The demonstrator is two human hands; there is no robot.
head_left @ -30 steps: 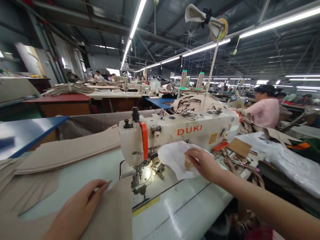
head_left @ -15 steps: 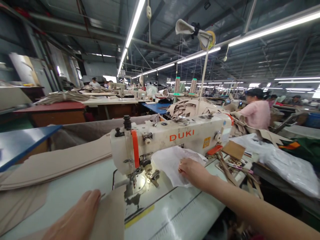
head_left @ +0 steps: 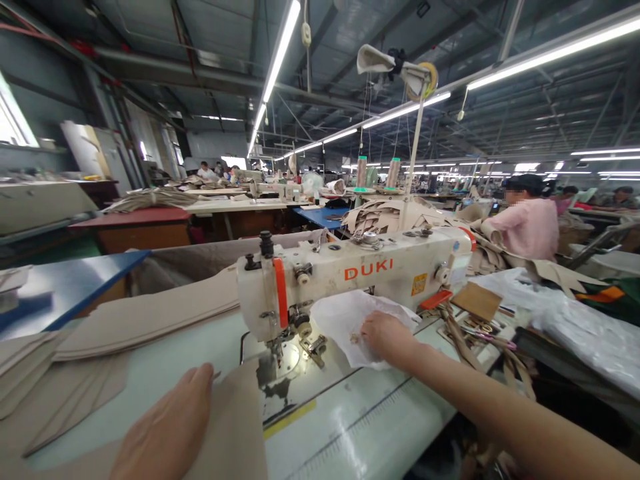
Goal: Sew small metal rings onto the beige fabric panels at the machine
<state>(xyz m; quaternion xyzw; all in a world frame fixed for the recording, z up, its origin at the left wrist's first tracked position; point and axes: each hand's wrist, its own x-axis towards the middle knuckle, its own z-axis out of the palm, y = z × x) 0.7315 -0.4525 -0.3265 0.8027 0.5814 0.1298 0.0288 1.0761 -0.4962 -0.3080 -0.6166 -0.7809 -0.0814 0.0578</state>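
My left hand [head_left: 167,423] is at the lower left, fingers pressed together, over a beige fabric piece [head_left: 240,413]. A small thin grey tip sticks out past its fingertips; I cannot make out what it belongs to. My right hand [head_left: 390,339] reaches onto a crumpled white sheet [head_left: 340,317] on the sewing machine bed, its fingers curled together. Small brownish bits [head_left: 355,338] lie on the sheet at its fingertips; whether it grips any is hidden. Between my hands are the needle and presser foot of the white sewing machine [head_left: 325,270].
Stacked beige fabric panels [head_left: 150,313] lie to the left of the machine. At right are scissors [head_left: 490,339], fabric strips, a brown square [head_left: 476,301] and clear plastic wrapping [head_left: 585,333]. A co-worker in pink [head_left: 527,223] sits beyond, near heaped fabric pieces [head_left: 380,217].
The view has shifted slightly, so everything sits a little further right. My right fingers have drawn back slightly from the brownish bits, which now show on the white sheet. My left hand keeps its pose.
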